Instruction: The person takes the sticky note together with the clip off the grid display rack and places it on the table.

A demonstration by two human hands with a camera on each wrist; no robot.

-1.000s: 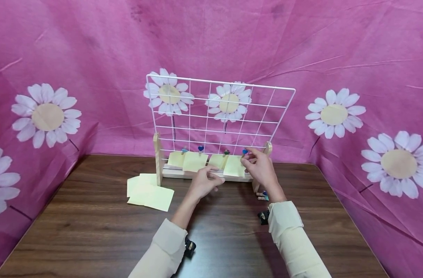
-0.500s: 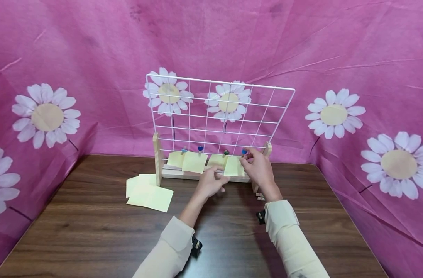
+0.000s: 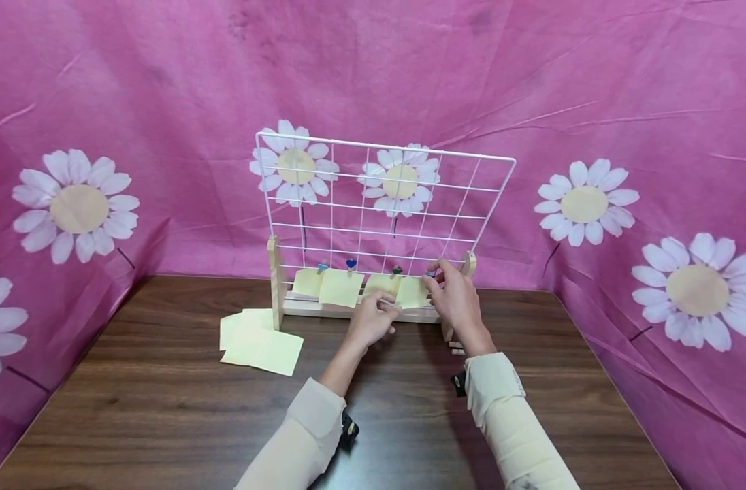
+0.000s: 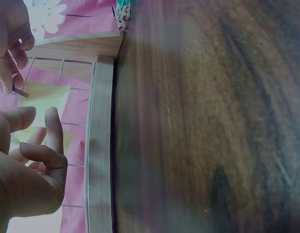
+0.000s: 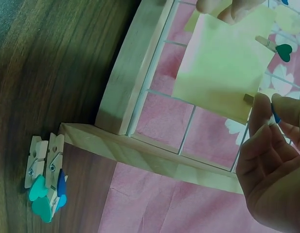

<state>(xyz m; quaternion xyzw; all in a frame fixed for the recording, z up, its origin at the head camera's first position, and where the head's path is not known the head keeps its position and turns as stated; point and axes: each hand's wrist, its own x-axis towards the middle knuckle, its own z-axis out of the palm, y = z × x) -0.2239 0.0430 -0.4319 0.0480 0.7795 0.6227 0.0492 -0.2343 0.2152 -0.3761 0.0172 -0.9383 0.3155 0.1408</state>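
In the head view, my right hand (image 3: 460, 299) is at the lower right of a white wire grid (image 3: 385, 147). Its thumb and finger pinch a blue-heart clothespin (image 5: 275, 113), which sits at the upper edge of the rightmost yellow paper note (image 3: 412, 294). My left hand (image 3: 369, 321) is just left of that note, in front of the grid's foot, its fingers loosely bent with a gap between thumb and index finger. The right wrist view has left fingertips at the far side of the notes; whether they touch is unclear. Several yellow notes hang from heart clothespins, including a green one (image 5: 284, 52).
Wooden side posts (image 3: 276, 282) and a base bar (image 3: 318, 308) support the grid on the brown table (image 3: 165, 408). Loose yellow notes (image 3: 265, 347) lie at its left. Several spare clothespins (image 5: 46, 170) lie beside the right post.
My left hand has shifted right, closer to the rightmost note, then stayed nearly still. My right hand keeps its pinch, and its fingers now cover more of the blue heart.
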